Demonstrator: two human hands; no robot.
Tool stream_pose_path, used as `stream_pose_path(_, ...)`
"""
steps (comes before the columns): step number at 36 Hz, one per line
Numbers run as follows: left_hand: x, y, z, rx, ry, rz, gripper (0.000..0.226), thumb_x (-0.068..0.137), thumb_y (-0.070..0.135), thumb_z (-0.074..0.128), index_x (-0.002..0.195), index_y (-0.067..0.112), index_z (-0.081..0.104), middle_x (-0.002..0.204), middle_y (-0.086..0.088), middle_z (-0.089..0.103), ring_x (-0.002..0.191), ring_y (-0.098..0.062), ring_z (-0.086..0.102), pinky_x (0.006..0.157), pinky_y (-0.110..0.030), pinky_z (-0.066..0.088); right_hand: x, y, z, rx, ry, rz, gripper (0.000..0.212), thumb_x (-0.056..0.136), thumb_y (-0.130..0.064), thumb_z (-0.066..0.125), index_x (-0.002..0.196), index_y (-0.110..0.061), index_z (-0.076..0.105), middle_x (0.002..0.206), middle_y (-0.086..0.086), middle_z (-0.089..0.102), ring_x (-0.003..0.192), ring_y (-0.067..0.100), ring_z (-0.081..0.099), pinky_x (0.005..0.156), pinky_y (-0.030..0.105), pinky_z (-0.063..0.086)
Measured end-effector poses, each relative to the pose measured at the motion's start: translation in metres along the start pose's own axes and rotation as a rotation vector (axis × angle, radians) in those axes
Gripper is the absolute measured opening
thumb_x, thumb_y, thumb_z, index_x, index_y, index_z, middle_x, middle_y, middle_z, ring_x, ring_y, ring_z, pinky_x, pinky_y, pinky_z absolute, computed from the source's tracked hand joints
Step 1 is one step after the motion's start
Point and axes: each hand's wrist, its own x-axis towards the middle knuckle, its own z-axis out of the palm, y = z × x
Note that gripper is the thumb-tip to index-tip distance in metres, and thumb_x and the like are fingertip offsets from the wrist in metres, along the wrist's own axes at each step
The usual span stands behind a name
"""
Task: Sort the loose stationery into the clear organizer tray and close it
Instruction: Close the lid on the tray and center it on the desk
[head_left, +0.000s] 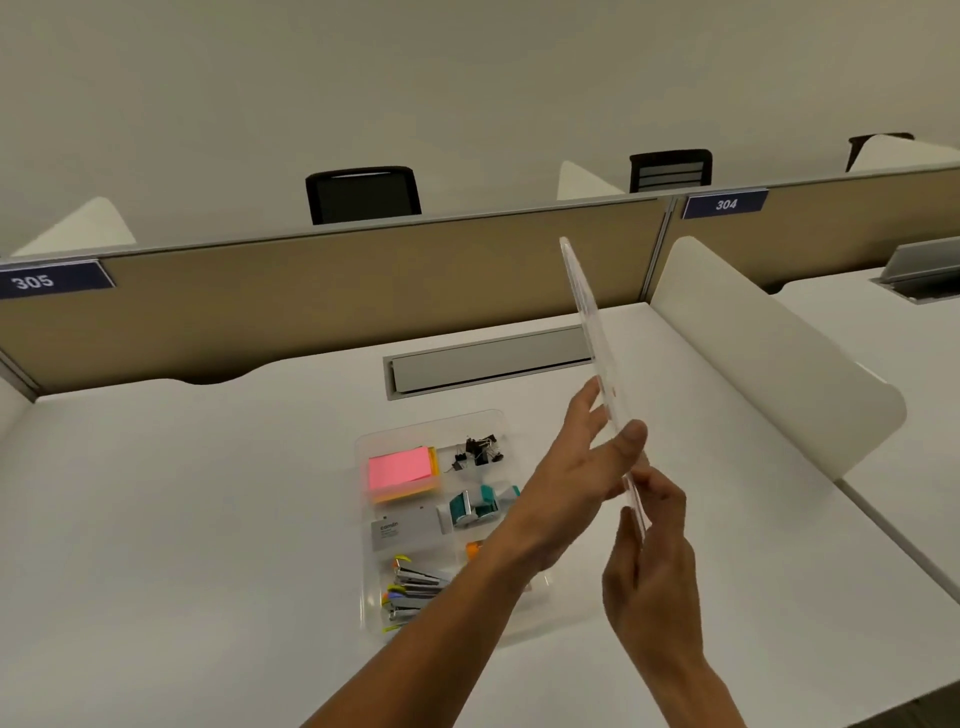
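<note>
Head view: a person holds the clear lid (597, 353) nearly on edge above a white desk (182, 519), to the right of the open tray (363, 447). The left hand (576, 467) grips the lid with its thumb on the near face and straight fingers behind; the right hand (649, 561) pinches the lid's lower end from below.

The tray sits at mid-desk, its compartments filled: pink sticky notes (400, 467) at far left, black binder clips (478, 449) at far right, teal tape dispensers (483, 504) below the clips, a grey card box (405, 530) beside them, staplers (410, 587) nearest the camera. An orange item (474, 548) shows partly behind the left forearm; what it is cannot be told.

No loose stationery shows on the desk, so sorting looks finished. The closing remains: the lid is well clear of the tray and must be turned flat, aligned with the rim and pressed down.
</note>
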Motion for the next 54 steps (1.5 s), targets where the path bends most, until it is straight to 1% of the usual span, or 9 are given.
stream_pose_path(2, -0.006, 0.007, -0.008, 0.026, 0.010, 0.059, 0.070, 0.084, 0.064, 0.055, 0.144, 0.048, 0.023, 0.143, 0.022, 0.045, 0.120, 0.000, 0.055, 0.098, -0.036, 0.051, 0.000, -0.008, 0.006, -0.010, -0.029, -0.055, 0.051, 0.096, -0.022, 0.040, 0.141, -0.040, 0.024, 0.154, -0.001, 0.042, 0.135, 0.030, 0.049, 0.105, 0.057, 0.044)
stream_pose_path(5, -0.014, 0.017, -0.018, 0.070, 0.064, 0.123, 0.050, 0.092, 0.056, 0.047, 0.138, 0.053, 0.029, 0.125, 0.040, 0.049, 0.118, 0.003, 0.055, 0.089, -0.026, 0.054, 0.001, -0.018, 0.014, -0.005, -0.088, -0.133, 0.054, 0.096, -0.038, 0.038, 0.145, -0.045, 0.016, 0.160, -0.021, 0.021, 0.145, 0.021, 0.035, 0.113, 0.054, 0.034)
stream_pose_path(8, -0.021, 0.022, -0.028, 0.069, 0.105, 0.174, 0.039, 0.099, 0.043, 0.043, 0.134, 0.059, 0.034, 0.133, 0.033, 0.049, 0.124, -0.004, 0.053, 0.085, -0.022, 0.053, 0.004, -0.024, 0.019, -0.013, -0.149, -0.199, 0.068, 0.096, -0.035, 0.044, 0.151, -0.050, 0.006, 0.163, -0.023, 0.010, 0.150, 0.012, 0.023, 0.115, 0.054, 0.033)
stream_pose_path(14, -0.030, 0.024, -0.050, 0.128, 0.228, 0.211, 0.039, 0.105, 0.029, 0.036, 0.143, 0.037, 0.036, 0.137, 0.011, 0.056, 0.118, -0.011, 0.061, 0.096, -0.030, 0.052, 0.006, -0.030, 0.032, -0.164, -0.357, -0.358, 0.089, 0.092, -0.048, 0.060, 0.157, -0.035, 0.000, 0.167, -0.011, 0.000, 0.154, 0.018, 0.005, 0.118, 0.052, 0.024)
stream_pose_path(19, -0.044, 0.026, -0.077, 0.120, 0.332, 0.251, 0.036, 0.105, 0.019, 0.034, 0.141, 0.022, 0.041, 0.129, 0.002, 0.064, 0.112, -0.019, 0.065, 0.093, -0.038, 0.054, 0.018, -0.021, 0.027, -0.307, -0.484, -0.405, 0.086, 0.092, -0.067, 0.049, 0.158, -0.035, 0.002, 0.166, -0.008, -0.010, 0.153, 0.018, -0.011, 0.116, 0.051, 0.011)
stream_pose_path(30, -0.061, 0.030, -0.117, 0.087, 0.535, 0.379, 0.034, 0.106, 0.015, 0.027, 0.132, 0.024, 0.048, 0.117, -0.003, 0.070, 0.101, -0.029, 0.070, 0.076, -0.035, 0.059, 0.079, -0.020, -0.007, -0.210, -0.065, -0.083, 0.086, 0.086, -0.064, 0.047, 0.153, -0.040, -0.002, 0.166, -0.012, -0.006, 0.153, 0.013, -0.001, 0.121, 0.054, 0.020)
stream_pose_path(40, -0.065, 0.030, -0.133, 0.149, 0.628, 0.436, 0.049, 0.106, 0.011, 0.028, 0.147, 0.038, 0.030, 0.111, 0.000, 0.069, 0.095, -0.029, 0.071, 0.071, -0.035, 0.060, 0.102, -0.021, 0.001, -0.075, -0.125, -0.062, 0.092, 0.081, -0.061, 0.055, 0.157, -0.032, 0.011, 0.153, -0.021, 0.025, 0.129, 0.010, 0.047, 0.101, 0.031, 0.046)
stream_pose_path(43, -0.067, 0.024, -0.140, 0.210, 0.676, 0.430, 0.050, 0.105, 0.012, 0.030, 0.147, 0.038, 0.031, 0.114, 0.005, 0.065, 0.098, -0.025, 0.070, 0.071, -0.036, 0.061, 0.103, -0.018, 0.007, -0.091, -0.157, -0.067, 0.088, 0.081, -0.056, 0.058, 0.155, -0.030, 0.018, 0.156, -0.006, 0.034, 0.124, 0.011, 0.050, 0.094, 0.021, 0.043)
stream_pose_path(54, -0.080, -0.020, -0.162, 0.497, 0.740, 0.277, 0.065, 0.101, 0.007, 0.038, 0.148, 0.043, 0.012, 0.153, 0.018, 0.032, 0.139, -0.002, 0.034, 0.111, -0.028, 0.032, 0.087, 0.006, 0.042, -0.168, -0.324, -0.051, 0.089, 0.086, -0.057, 0.058, 0.157, -0.029, 0.012, 0.164, -0.003, 0.023, 0.141, 0.024, 0.042, 0.106, 0.031, 0.040)
